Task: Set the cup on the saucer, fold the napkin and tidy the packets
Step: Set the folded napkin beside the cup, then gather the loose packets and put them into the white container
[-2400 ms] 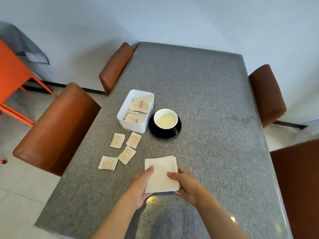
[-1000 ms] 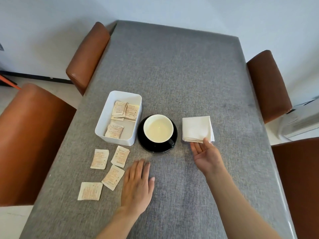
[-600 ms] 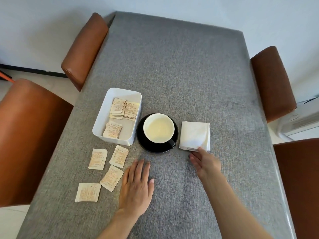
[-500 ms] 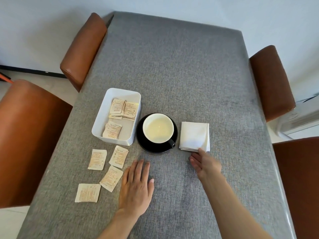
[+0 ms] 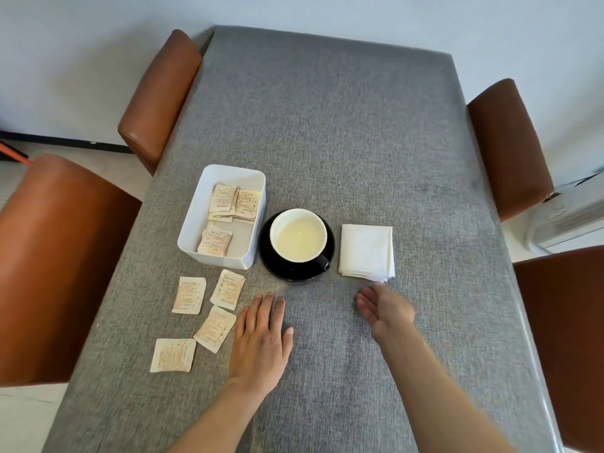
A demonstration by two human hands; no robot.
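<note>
A black cup [image 5: 298, 238] with a white inside and pale liquid stands on the black saucer [image 5: 271, 266] at the table's middle. Right of it lies the folded white napkin [image 5: 366, 250]. Left of the saucer a white box [image 5: 228, 261] holds several packets [image 5: 232, 201]. Several loose packets [image 5: 215, 328] lie on the cloth in front of the box. My left hand [image 5: 261, 341] rests flat on the table, just right of the loose packets. My right hand [image 5: 384, 310] hovers open just below the napkin's near corner, apart from it.
The grey cloth-covered table [image 5: 327, 125] has brown padded chairs at the far left [image 5: 160, 96], near left [image 5: 55, 266], far right [image 5: 510, 145] and near right [image 5: 568, 338]. A white appliance [image 5: 568, 220] stands on the floor at the right.
My right hand carried the folded napkin to the spot right of the saucer, let it go, and has drawn back towards me. My left hand settled flat beside the packets and stays there.
</note>
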